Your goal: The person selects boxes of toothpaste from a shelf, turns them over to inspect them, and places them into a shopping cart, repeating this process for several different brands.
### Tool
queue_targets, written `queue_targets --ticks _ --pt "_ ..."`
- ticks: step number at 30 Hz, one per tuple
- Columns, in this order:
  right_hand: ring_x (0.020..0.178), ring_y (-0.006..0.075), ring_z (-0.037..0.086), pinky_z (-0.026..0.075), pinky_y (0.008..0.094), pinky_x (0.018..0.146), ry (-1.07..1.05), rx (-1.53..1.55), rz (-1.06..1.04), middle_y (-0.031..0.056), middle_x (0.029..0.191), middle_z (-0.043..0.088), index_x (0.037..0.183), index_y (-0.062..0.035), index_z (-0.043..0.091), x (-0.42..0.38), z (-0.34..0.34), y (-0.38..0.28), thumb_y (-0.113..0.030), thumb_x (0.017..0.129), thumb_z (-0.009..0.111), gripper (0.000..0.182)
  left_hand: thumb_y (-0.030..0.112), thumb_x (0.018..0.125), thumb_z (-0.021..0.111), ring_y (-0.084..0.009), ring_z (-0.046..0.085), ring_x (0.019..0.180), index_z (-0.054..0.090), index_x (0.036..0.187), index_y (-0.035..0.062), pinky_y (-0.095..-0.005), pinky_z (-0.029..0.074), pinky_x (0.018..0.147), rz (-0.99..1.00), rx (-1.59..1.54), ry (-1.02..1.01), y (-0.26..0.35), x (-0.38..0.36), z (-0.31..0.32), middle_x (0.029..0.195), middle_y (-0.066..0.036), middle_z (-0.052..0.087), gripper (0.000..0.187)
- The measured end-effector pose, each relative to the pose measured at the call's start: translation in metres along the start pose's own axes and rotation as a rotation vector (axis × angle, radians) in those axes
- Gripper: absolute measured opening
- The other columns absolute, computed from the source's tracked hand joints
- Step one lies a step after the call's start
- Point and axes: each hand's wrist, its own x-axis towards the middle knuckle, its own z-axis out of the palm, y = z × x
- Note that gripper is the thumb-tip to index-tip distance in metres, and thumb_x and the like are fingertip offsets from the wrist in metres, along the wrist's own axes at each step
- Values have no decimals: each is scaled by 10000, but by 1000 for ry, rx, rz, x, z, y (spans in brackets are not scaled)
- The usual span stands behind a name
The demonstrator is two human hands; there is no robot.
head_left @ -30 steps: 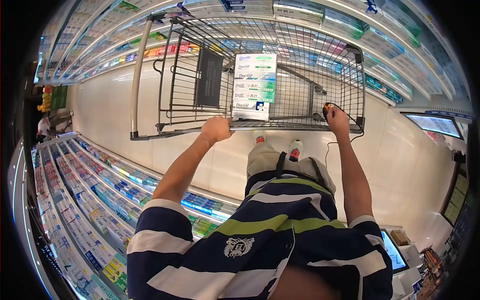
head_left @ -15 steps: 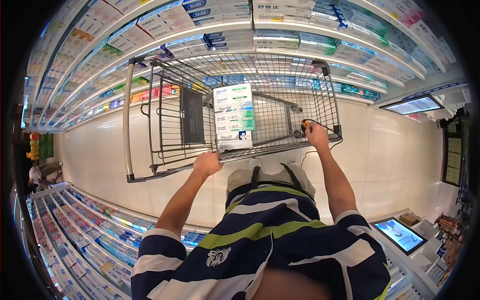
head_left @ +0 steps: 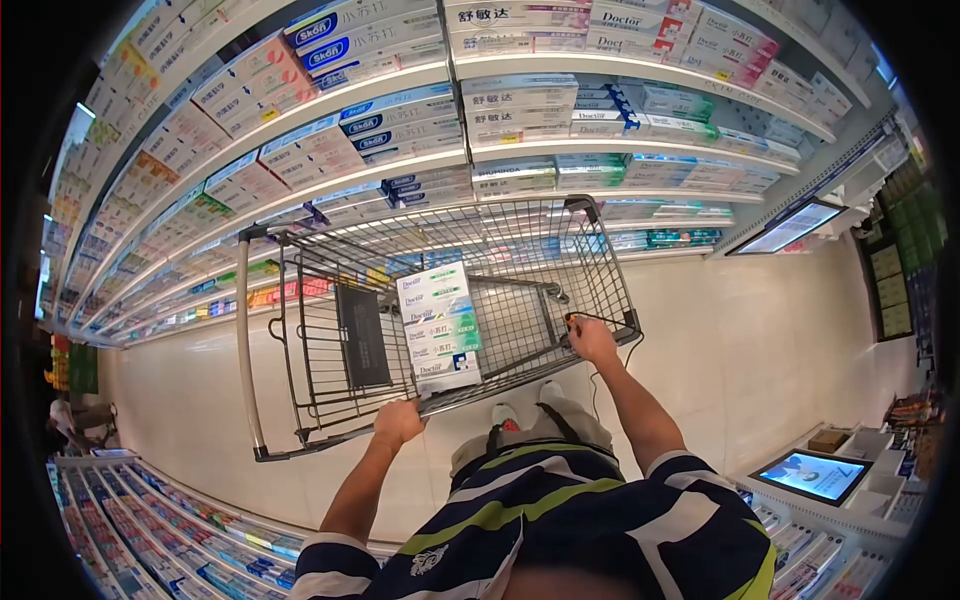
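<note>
A grey wire shopping cart (head_left: 262, 446) stands sideways before me, its push handle (head_left: 243, 330) at the left. My left hand (head_left: 399, 422) is closed round its near top rim. Close to the rim's right end is my right hand (head_left: 592, 338), fingers closed on a small black and orange object (head_left: 571, 319) whose kind I cannot make out. A thin dark cord (head_left: 595, 385) hangs near that hand. Inside the cart, beside a dark panel (head_left: 362, 335), lies a stack of white and green toothpaste boxes (head_left: 436, 320) marked "Doctor", nearer my left hand.
Shelves of toothpaste boxes (head_left: 520, 105) run along the far side of the cart. Another shelf row (head_left: 170, 530) is behind me at lower left. Lit screens (head_left: 812, 474) stand at the right. A person (head_left: 75, 420) is at the far left. Pale tiled floor (head_left: 690, 360) lies around the cart.
My view has tilted up, so the cart and both hands appear lower and slightly further left, with more of the far shelves showing. Both hands keep their holds.
</note>
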Motion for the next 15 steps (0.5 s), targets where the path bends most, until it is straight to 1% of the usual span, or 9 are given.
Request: queue_targets --ticks 2,6,7,8,10,11,12,14,15 --pt "707 369 613 493 469 652 -17 -14 6 176 711 630 813 -59 622 4 -2 2 -193 772 555 155 375 795 595 -335 642 778 673 918 109 -438 513 712 -14 -2 45 3 -1 1 788 -157 668 303" --pt "689 367 613 492 471 642 -49 16 18 168 698 626 814 -62 617 14 4 2 -195 770 558 152 371 797 590 -338 642 757 682 907 112 -442 514 707 -14 -21 101 5 0 -2 774 -139 672 296" --pt "684 358 615 491 460 633 -82 -32 24 155 688 623 815 -72 614 15 5 2 -191 769 562 138 358 788 600 -330 641 796 669 969 128 -433 515 721 -39 -17 51 5 0 -6 837 -132 671 301" --pt "684 358 615 491 460 633 -80 -29 20 155 688 623 815 -72 614 14 5 3 -191 769 562 138 358 788 600 -330 641 796 669 969 128 -433 515 721 -43 -15 54 4 0 -4 837 -132 671 301" --pt "708 366 623 506 466 659 -156 110 -73 158 713 637 825 -63 619 16 0 5 -155 779 555 120 340 780 610 -317 636 847 644 1038 150 -418 516 740 33 -22 132 0 1 2 930 -134 657 323" --pt "754 344 628 510 429 680 -248 162 -69 144 782 647 906 -76 634 18 -4 5 -147 770 591 159 326 773 620 -307 631 876 623 1077 162 -405 516 756 46 -5 119 -2 1 3 1016 -113 633 346" --pt "754 344 628 510 429 680 -244 175 -75 144 782 647 906 -76 634 26 -7 6 -147 770 591 159 326 773 620 -307 631 876 623 1077 162 -405 516 756 39 6 123 -3 1 4 1016 -113 633 346" --pt "831 310 621 508 383 728 -197 432 -307 137 907 641 994 -80 624 44 -16 8 -152 764 636 242 328 773 623 -309 630 876 631 1068 157 -400 516 765 22 -8 93 -3 0 6 1033 -91 631 341" --pt "897 284 607 500 348 767 -129 481 -348 132 1003 619 1027 -65 604 58 -41 -6 -139 764 667 281 320 771 624 -294 624 900 636 1067 162 -393 510 785 11 13 99 -1 -2 3 1037 -68 630 336"
